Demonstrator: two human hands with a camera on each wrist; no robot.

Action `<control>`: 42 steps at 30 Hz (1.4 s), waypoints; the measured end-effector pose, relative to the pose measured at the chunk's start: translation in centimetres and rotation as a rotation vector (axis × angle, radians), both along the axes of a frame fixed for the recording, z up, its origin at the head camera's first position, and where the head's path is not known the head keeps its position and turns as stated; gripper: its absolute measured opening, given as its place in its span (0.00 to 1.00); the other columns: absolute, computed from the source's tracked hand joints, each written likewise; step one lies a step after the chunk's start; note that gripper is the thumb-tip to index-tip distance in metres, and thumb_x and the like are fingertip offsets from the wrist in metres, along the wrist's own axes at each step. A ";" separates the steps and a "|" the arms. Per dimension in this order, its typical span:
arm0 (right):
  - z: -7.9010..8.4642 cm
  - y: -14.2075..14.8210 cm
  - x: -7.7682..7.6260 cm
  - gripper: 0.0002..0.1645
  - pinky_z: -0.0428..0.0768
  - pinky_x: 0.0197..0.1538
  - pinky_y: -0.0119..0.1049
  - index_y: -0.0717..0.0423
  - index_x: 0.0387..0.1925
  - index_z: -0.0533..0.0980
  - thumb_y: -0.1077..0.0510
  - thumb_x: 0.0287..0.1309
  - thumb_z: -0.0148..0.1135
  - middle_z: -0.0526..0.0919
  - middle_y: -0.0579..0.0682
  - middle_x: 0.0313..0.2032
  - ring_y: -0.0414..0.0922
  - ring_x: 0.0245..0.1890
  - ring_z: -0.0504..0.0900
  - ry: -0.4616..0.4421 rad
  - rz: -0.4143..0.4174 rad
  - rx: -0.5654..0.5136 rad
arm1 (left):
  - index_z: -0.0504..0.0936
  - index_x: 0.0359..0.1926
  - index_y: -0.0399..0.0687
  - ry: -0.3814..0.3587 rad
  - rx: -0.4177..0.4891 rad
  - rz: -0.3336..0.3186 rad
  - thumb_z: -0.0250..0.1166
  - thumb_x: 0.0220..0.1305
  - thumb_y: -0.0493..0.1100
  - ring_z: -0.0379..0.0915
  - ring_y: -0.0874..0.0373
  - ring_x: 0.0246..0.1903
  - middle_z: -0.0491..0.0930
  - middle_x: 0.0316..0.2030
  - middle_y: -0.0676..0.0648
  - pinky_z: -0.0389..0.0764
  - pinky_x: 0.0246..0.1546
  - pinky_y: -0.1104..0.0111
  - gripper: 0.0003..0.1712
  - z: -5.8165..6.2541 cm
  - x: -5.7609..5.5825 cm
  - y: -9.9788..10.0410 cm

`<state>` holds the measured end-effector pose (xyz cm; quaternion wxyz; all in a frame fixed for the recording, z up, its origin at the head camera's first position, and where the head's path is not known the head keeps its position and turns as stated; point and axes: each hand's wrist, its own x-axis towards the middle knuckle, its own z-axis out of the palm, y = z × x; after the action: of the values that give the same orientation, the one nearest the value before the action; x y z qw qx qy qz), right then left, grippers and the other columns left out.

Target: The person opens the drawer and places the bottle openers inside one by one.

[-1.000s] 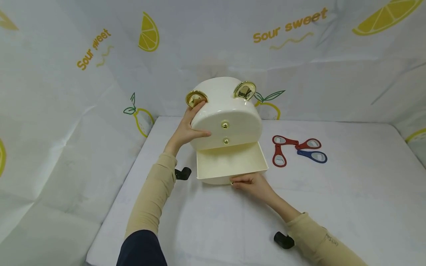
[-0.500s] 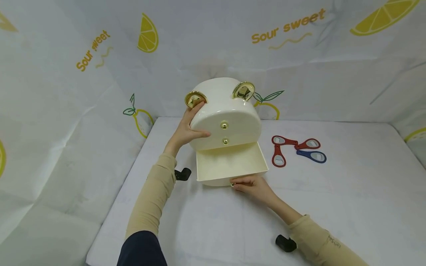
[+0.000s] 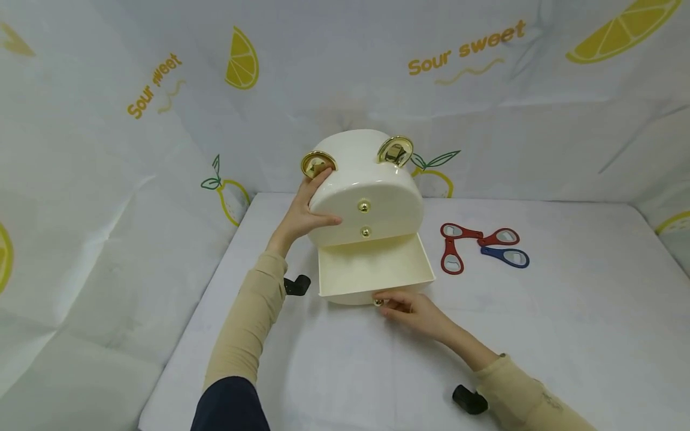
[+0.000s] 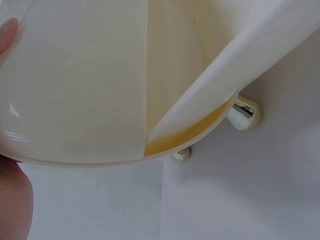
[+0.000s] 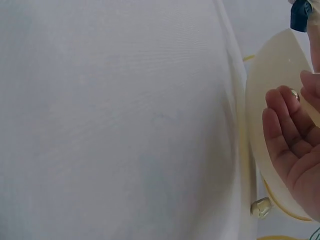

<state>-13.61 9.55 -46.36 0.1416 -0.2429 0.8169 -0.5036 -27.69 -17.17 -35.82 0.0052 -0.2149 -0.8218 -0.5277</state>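
A cream rounded drawer box [image 3: 356, 155] with gold disc-shaped ears and gold knobs stands near the back of the table. Its lowest drawer [image 3: 377, 263] is pulled out, and the inside looks bare. My left hand [image 3: 304, 212] holds the box's left side, thumb along the front and fingers up by the left ear [image 3: 318, 164]. My right hand [image 3: 415, 311] has index finger and thumb at the drawer knob [image 3: 378, 302], part of which shows between the fingertips. In the left wrist view, gold feet [image 4: 245, 112] show under the box [image 4: 75, 85].
Several bottle openers lie right of the box: red ones [image 3: 451, 263] and a blue one [image 3: 507, 256]. White cloth with printed lemons [image 3: 242, 60] hangs behind and at the left. Black wrist pieces [image 3: 470, 400] stick out from both sleeves.
The right hand has shifted slightly toward me and to the right, its grip looser, with more of the knob showing. The left hand, box and bottle openers keep their places.
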 end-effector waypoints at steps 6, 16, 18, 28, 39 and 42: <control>1.7 1.3 0.7 0.23 0.76 0.33 0.28 0.54 0.56 0.74 0.52 0.61 0.58 0.81 0.48 0.31 0.36 0.30 0.76 0.075 0.067 -0.036 | 0.54 0.71 0.62 -0.018 -0.006 -0.011 0.74 0.42 0.35 0.61 0.44 0.56 0.50 0.68 0.42 0.71 0.51 0.49 0.57 1.1 1.0 0.4; 3.7 5.2 -0.1 0.15 0.79 0.36 0.26 0.70 0.48 0.75 0.69 0.58 0.56 0.82 0.42 0.29 0.32 0.31 0.80 0.301 -0.134 -0.209 | 0.56 0.69 0.72 -0.016 0.018 0.008 0.76 0.40 0.36 0.62 0.46 0.56 0.50 0.68 0.47 0.71 0.51 0.48 0.58 -0.8 -0.8 0.0; 3.5 6.1 -0.8 0.15 0.78 0.35 0.23 0.70 0.46 0.76 0.72 0.55 0.58 0.82 0.44 0.30 0.31 0.30 0.79 0.375 -0.206 -0.223 | 0.56 0.69 0.74 -0.005 0.020 0.010 0.76 0.40 0.37 0.62 0.47 0.56 0.50 0.68 0.48 0.72 0.50 0.49 0.58 -0.8 -0.9 0.1; 1.3 8.9 -4.4 0.17 0.76 0.35 0.26 0.60 0.48 0.78 0.63 0.55 0.63 0.82 0.53 0.35 0.39 0.33 0.75 0.570 -0.473 0.184 | 0.56 0.68 0.77 0.003 0.014 0.008 0.77 0.40 0.39 0.62 0.46 0.55 0.50 0.68 0.48 0.72 0.50 0.49 0.57 -0.8 -0.8 0.0; -1.0 9.6 -6.2 0.30 0.71 0.42 0.47 0.68 0.57 0.69 0.56 0.56 0.62 0.74 0.67 0.48 0.56 0.43 0.70 0.190 -0.502 0.340 | 0.56 0.67 0.79 -0.003 0.004 0.019 0.77 0.40 0.39 0.63 0.46 0.54 0.50 0.68 0.48 0.72 0.49 0.50 0.57 -1.4 -0.7 -0.1; -1.1 9.8 -6.4 0.32 0.70 0.44 0.53 0.69 0.57 0.68 0.55 0.54 0.64 0.73 0.68 0.47 0.59 0.46 0.68 0.178 -0.522 0.356 | 0.56 0.67 0.80 -0.004 0.006 0.025 0.77 0.40 0.40 0.63 0.47 0.55 0.50 0.68 0.49 0.72 0.50 0.50 0.57 -1.3 -0.7 -0.1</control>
<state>-20.05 19.38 -47.49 -0.0238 -0.0399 0.9359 -0.3492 -28.40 -17.28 -37.14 0.0108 -0.2035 -0.8230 -0.5302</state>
